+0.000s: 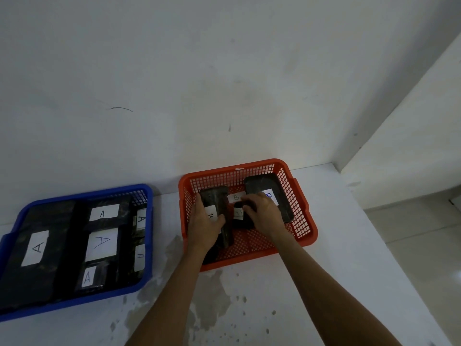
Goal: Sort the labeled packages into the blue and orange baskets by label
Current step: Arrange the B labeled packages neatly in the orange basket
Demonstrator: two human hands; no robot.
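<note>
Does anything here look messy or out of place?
The sorting looks orderly: A labels in the blue basket, B labels in the orange basket. The only oddity is the table, blotched with grey stains and specks in front of the baskets.

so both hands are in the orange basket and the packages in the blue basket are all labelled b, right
Not quite. In the head view both hands, left hand and right hand, are indeed in the orange plastic mesh basket, but the black wrapped packages in the blue plastic basket carry white labels marked A, not B.
</note>
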